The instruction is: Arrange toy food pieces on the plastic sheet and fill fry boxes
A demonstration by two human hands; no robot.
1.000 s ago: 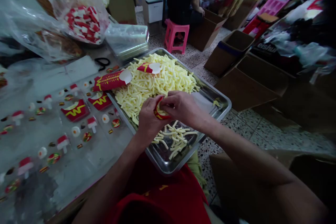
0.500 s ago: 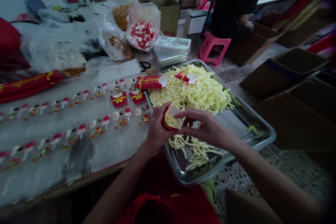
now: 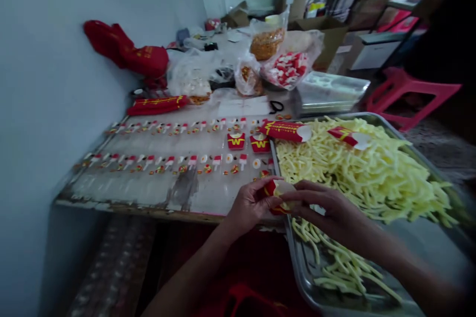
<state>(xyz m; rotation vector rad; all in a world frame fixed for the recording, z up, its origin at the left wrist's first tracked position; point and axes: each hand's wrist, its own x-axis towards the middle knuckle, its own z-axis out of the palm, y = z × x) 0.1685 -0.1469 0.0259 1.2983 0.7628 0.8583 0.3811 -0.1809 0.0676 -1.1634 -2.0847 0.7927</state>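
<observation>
A small red fries carton (image 3: 274, 192) with a pale inner side is in my left hand (image 3: 250, 208), whose fingers wrap round it. My right hand (image 3: 327, 208) meets it from the right, its fingers closed on the carton's open end; they partly hide the pale fries inside. Both hands are over the left rim of a metal tray (image 3: 292, 237). A large heap of pale yellow toy-like fries (image 3: 394, 178) fills the tray's far part, and a smaller pile (image 3: 342, 262) lies nearer me. A red stack of nested cartons (image 3: 286, 130) and a single carton (image 3: 347, 136) rest on the heap.
On the table (image 3: 208, 198), rows of tiny food pieces lie left of the tray, with two filled cartons (image 3: 236, 141) among them. Black-handled scissors (image 3: 275, 106), a bag of red-and-white pieces (image 3: 288, 67) and clear plastic packs (image 3: 330, 91) are behind. A pink stool (image 3: 412, 94) stands right.
My view has swung left, showing more of the table and wall. The carton has tipped in my left hand, and my right fingers have closed in on its mouth.
</observation>
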